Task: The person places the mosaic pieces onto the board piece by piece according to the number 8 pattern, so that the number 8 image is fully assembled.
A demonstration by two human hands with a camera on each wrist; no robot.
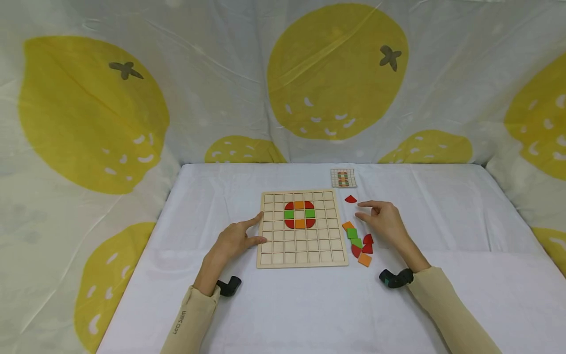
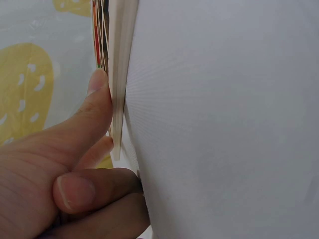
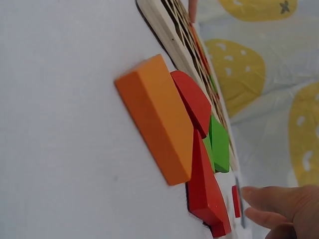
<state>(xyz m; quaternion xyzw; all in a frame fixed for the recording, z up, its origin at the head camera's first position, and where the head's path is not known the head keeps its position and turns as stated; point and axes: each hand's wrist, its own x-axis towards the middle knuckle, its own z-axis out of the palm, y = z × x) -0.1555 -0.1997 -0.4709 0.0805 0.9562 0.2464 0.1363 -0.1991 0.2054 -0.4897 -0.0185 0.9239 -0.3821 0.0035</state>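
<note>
A wooden grid board point(image 1: 300, 259) lies flat on the white cloth. Set in its upper middle are rounded red corner pieces, orange squares point(image 1: 299, 205) above and below, and green squares point(image 1: 289, 214) left and right, around a bare cell. My left hand point(image 1: 233, 240) rests at the board's left edge, thumb and index finger spread and touching the rim. To the right of the board, my right hand point(image 1: 383, 219) hovers with thumb and index finger apart, nothing between them. Just beyond its fingertips lies a red quarter-round piece point(image 1: 351, 199).
Loose pieces lie along the board's right side: orange squares point(image 1: 364, 259), green squares point(image 1: 352, 233) and red quarter-rounds point(image 1: 368, 249). A small pattern card point(image 1: 343, 178) lies beyond the board's upper right corner. A lemon-print curtain point(image 1: 239, 98) stands behind the table.
</note>
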